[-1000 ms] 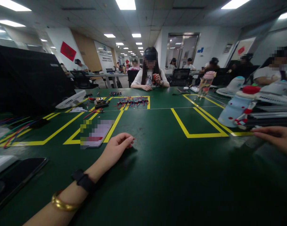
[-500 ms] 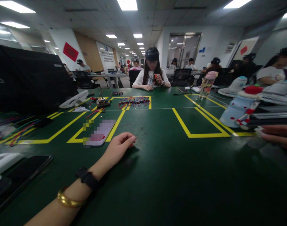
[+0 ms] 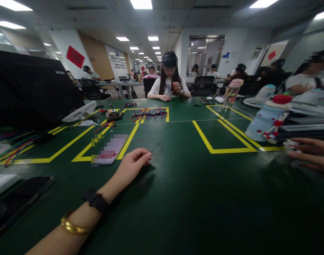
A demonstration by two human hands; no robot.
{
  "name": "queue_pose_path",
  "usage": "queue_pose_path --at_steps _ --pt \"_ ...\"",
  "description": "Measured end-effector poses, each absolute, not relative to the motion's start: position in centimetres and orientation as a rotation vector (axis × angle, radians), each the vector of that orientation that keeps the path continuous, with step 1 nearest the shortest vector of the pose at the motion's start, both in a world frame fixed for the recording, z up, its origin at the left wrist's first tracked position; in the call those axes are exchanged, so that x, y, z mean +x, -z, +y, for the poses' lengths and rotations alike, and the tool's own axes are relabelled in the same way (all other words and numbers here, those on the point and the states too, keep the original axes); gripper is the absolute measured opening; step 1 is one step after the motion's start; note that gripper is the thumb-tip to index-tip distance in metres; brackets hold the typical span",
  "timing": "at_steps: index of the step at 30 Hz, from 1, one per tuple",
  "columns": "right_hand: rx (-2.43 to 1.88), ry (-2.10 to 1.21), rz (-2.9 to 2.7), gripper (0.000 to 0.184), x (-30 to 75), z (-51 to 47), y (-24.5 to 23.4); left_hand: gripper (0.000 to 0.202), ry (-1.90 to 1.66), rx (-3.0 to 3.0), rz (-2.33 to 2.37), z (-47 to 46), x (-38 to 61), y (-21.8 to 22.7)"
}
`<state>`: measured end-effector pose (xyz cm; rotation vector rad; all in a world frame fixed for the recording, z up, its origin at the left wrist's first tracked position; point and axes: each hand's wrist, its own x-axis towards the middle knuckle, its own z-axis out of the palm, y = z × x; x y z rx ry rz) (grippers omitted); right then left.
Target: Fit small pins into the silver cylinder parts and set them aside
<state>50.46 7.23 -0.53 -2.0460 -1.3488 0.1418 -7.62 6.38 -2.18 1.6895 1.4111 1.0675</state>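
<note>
Piece of something whitish is near the blue bottle, pinched in the right hand, probably because it is small; left of the bottle, the left hand rests curled, its hold impossible to tell.

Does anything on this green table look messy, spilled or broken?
The thin coloured wires toward the far side stand out: they lie in a tangled heap. I see no spill or plain damage. The small pale thing in the right hand is too blurred to judge.
</note>
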Motion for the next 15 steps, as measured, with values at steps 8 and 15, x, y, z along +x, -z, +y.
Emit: queue_pose_path --at_steps 8,15 --pt "-2.15 0.086 -1.436 0.063 43.0 4.8 1.9 0.025 -1.053 1.706 1.42 6.7 -7.6 2.5" --pt "-1.189 -1.44 -1.574 0.057 24.4 3.1 -0.2 0.027 -1.03 1.747 1.416 6.2 -7.6 2.3"
